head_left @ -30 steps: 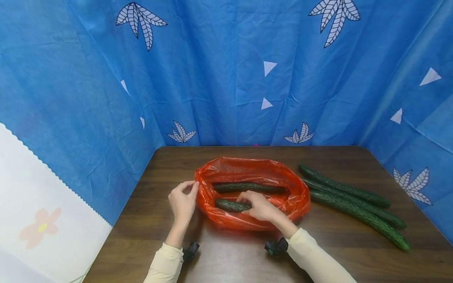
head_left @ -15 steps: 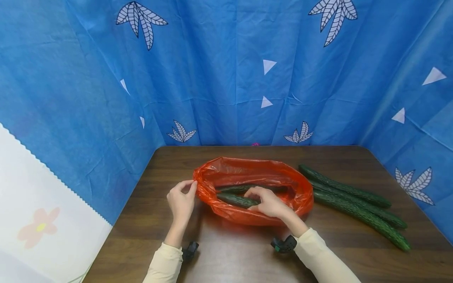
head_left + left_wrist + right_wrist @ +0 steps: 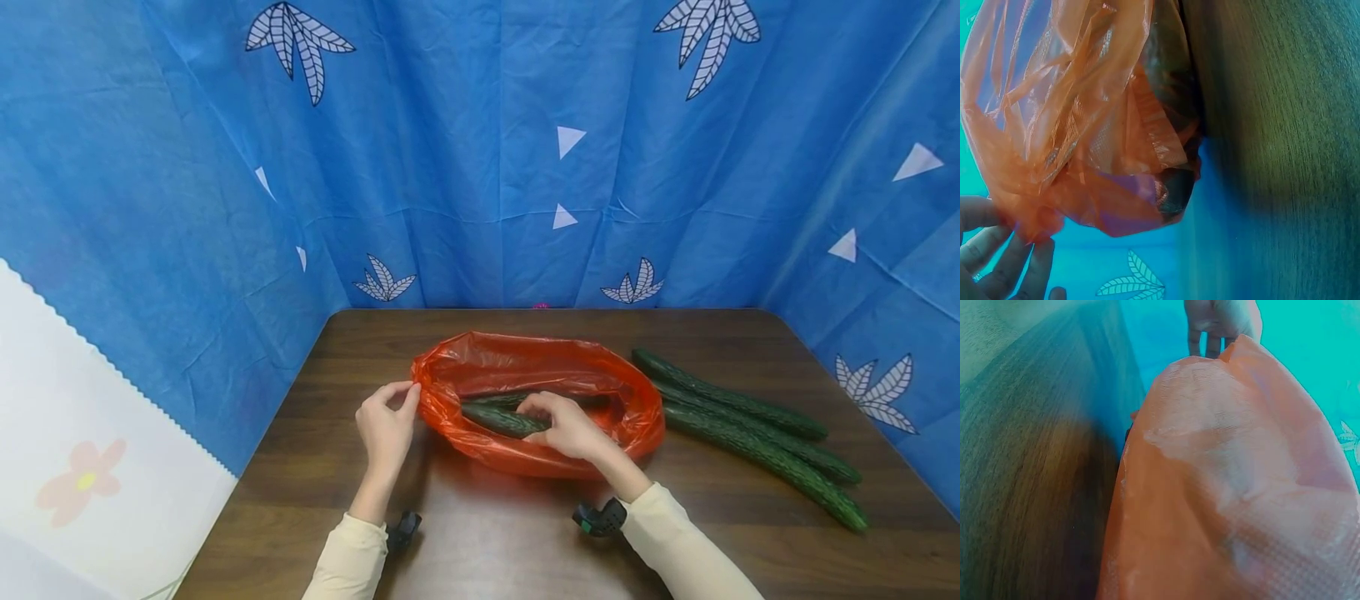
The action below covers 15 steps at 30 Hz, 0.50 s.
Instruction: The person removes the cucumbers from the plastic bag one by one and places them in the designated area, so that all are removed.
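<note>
On one table [image 3: 495, 554], left hand [image 3: 386, 427] pinches one red bag [image 3: 525, 357], right hand [image 3: 567, 427] grips one cucumber [image 3: 498, 419] of five.

glare pales the tabletop [image 3: 487, 533] — the 2 wrist views look hazy.

Head view looked forward and down from above, taking in table [image 3: 487, 542] and red bag [image 3: 540, 462]. Both wrist views stood close to the bag — turned sideways, curtain [image 3: 450, 167] behind it — and shared the left hand [image 3: 386, 427] at its edge.
</note>
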Available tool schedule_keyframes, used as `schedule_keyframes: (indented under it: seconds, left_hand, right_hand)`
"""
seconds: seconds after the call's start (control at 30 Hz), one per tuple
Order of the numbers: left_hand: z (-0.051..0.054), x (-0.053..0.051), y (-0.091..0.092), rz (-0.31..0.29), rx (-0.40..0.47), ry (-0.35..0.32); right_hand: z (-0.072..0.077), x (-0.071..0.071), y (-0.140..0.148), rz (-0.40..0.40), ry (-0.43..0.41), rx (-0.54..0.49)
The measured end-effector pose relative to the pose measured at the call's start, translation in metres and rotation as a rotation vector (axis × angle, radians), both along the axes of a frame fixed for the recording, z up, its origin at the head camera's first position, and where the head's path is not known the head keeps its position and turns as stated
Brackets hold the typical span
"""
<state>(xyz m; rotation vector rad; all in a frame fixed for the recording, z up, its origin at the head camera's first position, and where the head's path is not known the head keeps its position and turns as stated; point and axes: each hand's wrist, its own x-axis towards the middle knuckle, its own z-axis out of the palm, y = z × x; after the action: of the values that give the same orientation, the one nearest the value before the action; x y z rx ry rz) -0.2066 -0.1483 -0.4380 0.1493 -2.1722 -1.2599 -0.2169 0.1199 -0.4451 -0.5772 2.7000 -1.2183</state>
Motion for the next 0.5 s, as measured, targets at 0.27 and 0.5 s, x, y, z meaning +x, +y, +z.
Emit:
schedule_keyframes:
  seconds: [0.27,0.5]
  left_hand:
    - [0.001,-0.002,-0.002,0.004,0.001,-0.007]
    - [0.004,-0.003,-0.004,0.027,-0.006,0.001]
  right_hand:
    - [0.002,-0.001,-0.003,-0.002,0.001,0.004]
    - [0.006,-0.002,0.008,-0.042,-0.011,-0.01]
